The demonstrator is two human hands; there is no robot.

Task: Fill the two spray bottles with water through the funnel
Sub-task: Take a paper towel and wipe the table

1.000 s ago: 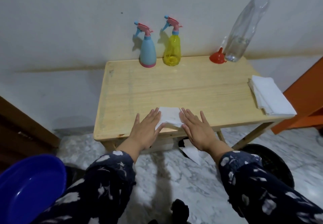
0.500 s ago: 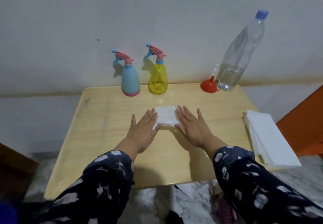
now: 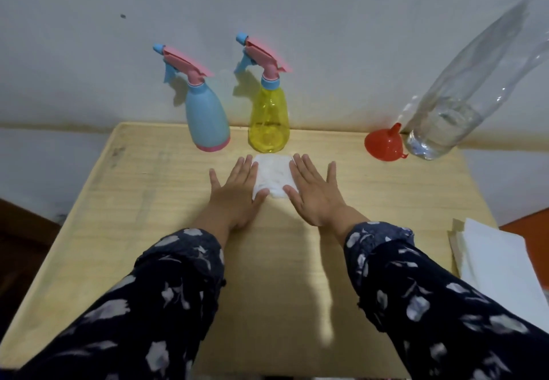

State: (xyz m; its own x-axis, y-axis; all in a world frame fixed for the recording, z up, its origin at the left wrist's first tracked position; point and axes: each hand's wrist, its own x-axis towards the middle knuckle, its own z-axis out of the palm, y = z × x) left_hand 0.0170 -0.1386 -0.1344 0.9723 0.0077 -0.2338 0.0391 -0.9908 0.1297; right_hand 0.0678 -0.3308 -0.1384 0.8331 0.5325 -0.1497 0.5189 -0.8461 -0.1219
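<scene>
Blue bottle [image 3: 208, 118] and yellow bottle [image 3: 269, 120] stand capped by the wall, red funnel [image 3: 383, 145] farther right. Left hand [image 3: 234, 191] and right hand [image 3: 315, 191] lie flat, fingers straight, pressing a tissue [image 3: 272, 176].

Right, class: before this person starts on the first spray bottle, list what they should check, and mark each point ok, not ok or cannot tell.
1. Both hands free: left hand and right hand lie flat on the white tissue, holding nothing. Ok.
2. Spray heads off: the blue spray bottle and yellow spray bottle both carry theirs. Not ok.
3. Bottles upright: both stand at the back of the table. Ok.
4. Funnel ready: the red funnel lies mouth down beside the water bottle, in neither spray bottle. Not ok.
5. Water available: some shows in the water bottle's base. Ok.
6. Water bottle cap off: top out of frame. Cannot tell.
</scene>
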